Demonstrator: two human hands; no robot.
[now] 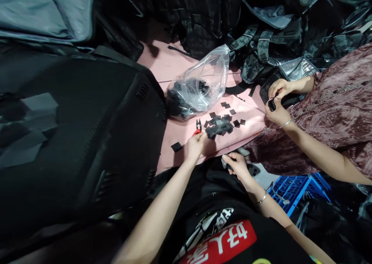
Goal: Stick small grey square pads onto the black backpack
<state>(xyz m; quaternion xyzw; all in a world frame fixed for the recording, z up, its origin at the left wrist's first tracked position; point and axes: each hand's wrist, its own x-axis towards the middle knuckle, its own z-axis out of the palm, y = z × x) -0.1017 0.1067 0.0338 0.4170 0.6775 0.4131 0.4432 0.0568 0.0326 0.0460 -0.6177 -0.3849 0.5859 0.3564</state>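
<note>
My left hand is low over the pink cloth, fingers pinched together at the red handle of small thread snips. Whether they grip the snips or a small patch beside them cannot be made out. To the right of its fingertips lies a loose pile of small black square patches, with one patch apart on the left. Close to my body, my right hand pinches a small grey piece, partly hidden by the fingers.
A clear plastic bag with dark pieces stands on the pink cloth. Large black bags rise on the left, more at the back. A co-worker's hands hold a small black item on the right. Below is a blue crate.
</note>
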